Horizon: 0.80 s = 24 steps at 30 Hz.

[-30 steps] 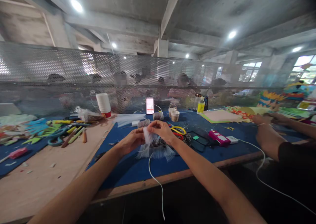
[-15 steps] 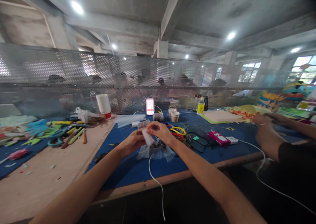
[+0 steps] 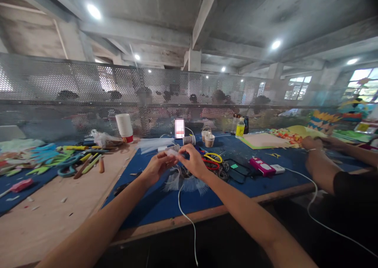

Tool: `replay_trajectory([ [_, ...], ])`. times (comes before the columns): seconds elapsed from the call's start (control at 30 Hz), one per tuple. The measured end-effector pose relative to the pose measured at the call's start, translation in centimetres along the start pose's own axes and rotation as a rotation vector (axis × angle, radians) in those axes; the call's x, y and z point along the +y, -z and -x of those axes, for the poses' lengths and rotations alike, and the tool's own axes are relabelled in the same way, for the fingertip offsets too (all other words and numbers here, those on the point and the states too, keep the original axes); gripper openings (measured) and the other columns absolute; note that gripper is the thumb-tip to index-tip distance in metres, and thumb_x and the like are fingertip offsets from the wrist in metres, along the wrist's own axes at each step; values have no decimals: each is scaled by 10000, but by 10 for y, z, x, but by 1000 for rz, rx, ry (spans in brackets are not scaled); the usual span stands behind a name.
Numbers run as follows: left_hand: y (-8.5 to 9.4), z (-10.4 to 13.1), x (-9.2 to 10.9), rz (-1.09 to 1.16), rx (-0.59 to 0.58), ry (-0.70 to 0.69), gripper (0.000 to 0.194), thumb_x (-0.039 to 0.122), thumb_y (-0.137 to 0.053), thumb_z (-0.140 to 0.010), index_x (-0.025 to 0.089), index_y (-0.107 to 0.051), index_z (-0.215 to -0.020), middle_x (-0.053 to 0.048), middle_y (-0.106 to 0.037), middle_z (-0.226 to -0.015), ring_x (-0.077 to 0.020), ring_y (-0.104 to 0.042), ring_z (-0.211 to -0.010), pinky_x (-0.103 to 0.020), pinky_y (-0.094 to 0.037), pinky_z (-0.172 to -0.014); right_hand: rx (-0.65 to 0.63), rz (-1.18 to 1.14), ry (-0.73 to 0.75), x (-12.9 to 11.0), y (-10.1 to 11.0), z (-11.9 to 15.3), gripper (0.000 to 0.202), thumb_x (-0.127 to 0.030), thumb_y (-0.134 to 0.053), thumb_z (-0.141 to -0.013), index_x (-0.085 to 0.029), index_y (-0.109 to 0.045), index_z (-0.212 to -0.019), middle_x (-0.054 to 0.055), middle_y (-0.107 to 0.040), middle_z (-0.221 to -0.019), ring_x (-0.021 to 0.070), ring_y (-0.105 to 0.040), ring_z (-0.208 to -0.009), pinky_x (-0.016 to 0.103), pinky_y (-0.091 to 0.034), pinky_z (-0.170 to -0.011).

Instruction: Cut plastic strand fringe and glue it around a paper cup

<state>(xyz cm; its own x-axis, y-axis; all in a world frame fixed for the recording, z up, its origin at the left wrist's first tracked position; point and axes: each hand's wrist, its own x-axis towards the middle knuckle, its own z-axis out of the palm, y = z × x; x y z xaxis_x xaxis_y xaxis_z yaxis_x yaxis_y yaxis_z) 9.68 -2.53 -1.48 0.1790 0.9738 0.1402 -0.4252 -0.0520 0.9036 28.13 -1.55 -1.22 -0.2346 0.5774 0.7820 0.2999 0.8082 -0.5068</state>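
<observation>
My left hand [image 3: 157,167] is closed on a small gathered piece of white sheer mesh [image 3: 172,152]. From the other side my right hand [image 3: 193,163] pinches the same piece between thumb and fingertips. Below both hands, frayed white mesh strips [image 3: 193,186] fan out over the blue mat [image 3: 153,205]. A white cord [image 3: 189,218] runs from under them over the table's front edge. Just behind my hands stand thread spools [image 3: 189,140], and a flat sheet of white mesh [image 3: 153,144] lies to their left. Red and yellow handles [image 3: 213,157] are close to my right hand.
On the left lie teal scissors [image 3: 66,169], several tools and stacked paper cups [image 3: 124,127]. A magenta box [image 3: 261,166] with a cabled white plug sits right of centre, near a yellow-labelled bottle [image 3: 240,128]. At far right a co-worker's hands [image 3: 314,144] handle orange-and-yellow material.
The mesh between my hands has gone from hanging down to lying folded across my left fingers. My left hand has turned and risen slightly; the co-worker's hands barely differ.
</observation>
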Motion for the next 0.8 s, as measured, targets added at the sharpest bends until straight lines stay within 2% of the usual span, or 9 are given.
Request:
replay_trajectory([
  [0.07, 0, 1, 0, -41, -16, 14, 193, 159, -839, -683, 129, -741, -847, -71, -754, -871, -164, -702, -810, -289, -589, -829, 13, -15, -39, 3, 0, -1, 123, -305, -634, -895, -185, -658, -899, 49, -659, -945, 180, -623, -915, 301, -491, -863],
  [0.2, -2, 4, 6, -178, -32, -19, 313, 263, -871, -671, 151, -756, -940, -76, -746, -930, -177, -683, -838, -262, -571, -739, -11, -77, -166, 6, 4, -4, 173, -349, -635, -892, -183, -677, -911, 31, -704, -874, 172, -646, -814, 279, -504, -787],
  [0.37, -5, 6, 9, -306, -48, -66, 378, 450, -818, -727, 156, -766, -959, -77, -729, -910, -174, -656, -792, -247, -530, -676, -45, -107, -201, 6, 6, -4, 208, -382, -640, -884, -182, -692, -914, 29, -719, -874, 171, -654, -799, 266, -495, -751],
  [0.5, -5, 6, 6, -382, -47, -97, 348, 414, -850, -689, 153, -764, -902, -43, -701, -771, -136, -616, -656, -220, -485, -604, -42, -138, -243, 9, 5, -4, 232, -395, -645, -875, -173, -694, -925, 28, -713, -854, 164, -643, -772, 262, -490, -729],
  [0.67, -1, 3, 4, -369, -37, -72, 325, 336, -883, -651, 152, -768, -893, -33, -710, -783, -94, -580, -546, -215, -487, -554, -65, -173, -253, 14, 4, -4, 277, -435, -645, -880, -174, -691, -960, 30, -712, -885, 160, -637, -783, 263, -487, -740],
  [0.8, -2, 4, 5, -304, -53, -7, 352, 283, -910, -613, 131, -769, -898, -61, -738, -838, -118, -646, -606, -232, -546, -629, -87, -133, -233, 13, 5, -3, 263, -424, -639, -888, -176, -699, -950, 27, -710, -867, 163, -632, -782, 260, -481, -731],
])
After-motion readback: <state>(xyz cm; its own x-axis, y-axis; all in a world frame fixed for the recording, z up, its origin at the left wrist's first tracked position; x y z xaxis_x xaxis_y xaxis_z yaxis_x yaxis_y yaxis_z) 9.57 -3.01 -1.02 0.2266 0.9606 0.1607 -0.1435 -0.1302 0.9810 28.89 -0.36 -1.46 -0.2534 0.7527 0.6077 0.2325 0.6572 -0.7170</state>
